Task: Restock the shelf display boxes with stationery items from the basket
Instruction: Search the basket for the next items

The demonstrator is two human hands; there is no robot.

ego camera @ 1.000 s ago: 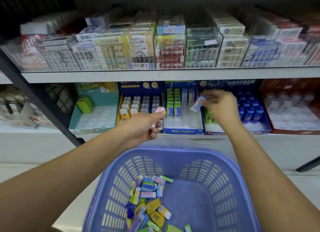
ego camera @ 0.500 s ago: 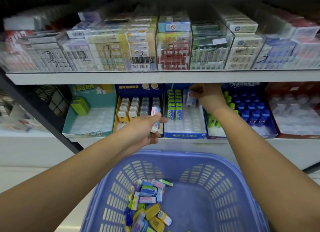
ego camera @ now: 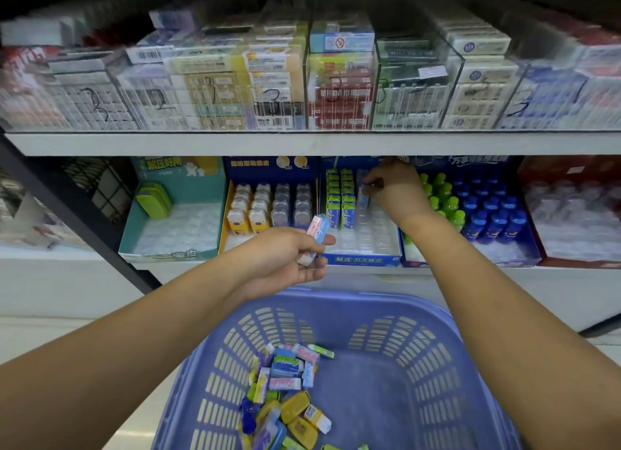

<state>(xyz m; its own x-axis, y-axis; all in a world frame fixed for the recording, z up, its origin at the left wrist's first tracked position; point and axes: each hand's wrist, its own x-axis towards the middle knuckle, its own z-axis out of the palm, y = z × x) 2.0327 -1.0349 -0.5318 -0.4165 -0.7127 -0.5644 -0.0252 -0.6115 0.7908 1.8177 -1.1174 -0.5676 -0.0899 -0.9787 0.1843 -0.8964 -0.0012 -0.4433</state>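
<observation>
- The right hand (ego camera: 395, 194) is now far back in the blue box (ego camera: 366, 259), up under the shelf (ego camera: 235, 144).
- Its eraser (ego camera: 363, 196) was up in the air before. Now it is down in a row, right beside the green ones (ego camera: 339, 197).

Clear bins (ego camera: 339, 90) of stacked packs above; black strut (ego camera: 80, 224) left.

Purple basket (ego camera: 353, 296) low, erasers (ego camera: 289, 365) heaped inside; blue display box (ego camera: 363, 260) half-filled.
</observation>
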